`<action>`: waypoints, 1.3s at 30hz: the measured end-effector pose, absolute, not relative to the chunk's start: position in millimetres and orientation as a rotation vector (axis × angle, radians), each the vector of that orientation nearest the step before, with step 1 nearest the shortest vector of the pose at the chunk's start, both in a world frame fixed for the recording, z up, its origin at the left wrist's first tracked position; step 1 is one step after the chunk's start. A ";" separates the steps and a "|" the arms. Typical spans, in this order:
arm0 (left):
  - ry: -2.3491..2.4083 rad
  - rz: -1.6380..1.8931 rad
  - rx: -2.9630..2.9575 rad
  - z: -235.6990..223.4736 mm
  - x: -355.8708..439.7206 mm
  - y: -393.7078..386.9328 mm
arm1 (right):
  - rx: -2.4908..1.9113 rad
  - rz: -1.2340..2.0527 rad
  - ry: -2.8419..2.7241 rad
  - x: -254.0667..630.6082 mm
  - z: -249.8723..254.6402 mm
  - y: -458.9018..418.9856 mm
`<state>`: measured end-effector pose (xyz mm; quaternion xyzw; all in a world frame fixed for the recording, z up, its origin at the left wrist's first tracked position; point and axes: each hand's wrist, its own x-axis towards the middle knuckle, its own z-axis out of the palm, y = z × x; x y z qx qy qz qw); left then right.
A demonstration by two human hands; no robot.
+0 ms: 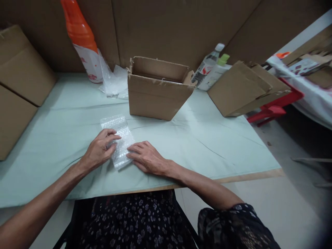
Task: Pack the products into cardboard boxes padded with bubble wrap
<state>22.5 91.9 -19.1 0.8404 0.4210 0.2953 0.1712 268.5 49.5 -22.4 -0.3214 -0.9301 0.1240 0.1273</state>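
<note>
A small strip of clear bubble wrap point(119, 133) lies on the pale green table cover point(64, 114) in front of me. My left hand point(100, 149) rests on its left side, fingers curled and pressing the wrap down. Flat against the near right edge of the wrap is my right hand point(146, 157), fingers stretched out. An open cardboard box point(155, 95) stands just beyond the wrap.
An orange and white bottle point(83, 41) and loose clear plastic point(112, 81) stand at the back left. Two bottles point(210, 67) lean behind the box. Folded cardboard point(246, 88) lies at the right, stacked boxes point(18, 79) at the left. A red stool point(275, 107) stands past the table edge.
</note>
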 end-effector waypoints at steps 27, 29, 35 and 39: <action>1.269 1.021 2.501 -32.3 25.3 24.3 | -1.067 0.371 -2.640 260.6 -15.7 41.3; 1.201 0.989 2.470 -27.3 22.3 16.6 | -1.098 0.558 -2.555 260.4 -12.7 40.4; 1.241 0.966 2.389 -19.4 20.8 17.9 | -1.193 0.686 -2.440 268.9 -1.4 30.0; 1.393 0.939 2.459 -29.8 25.6 37.9 | -1.154 0.326 -2.523 270.7 -3.6 27.3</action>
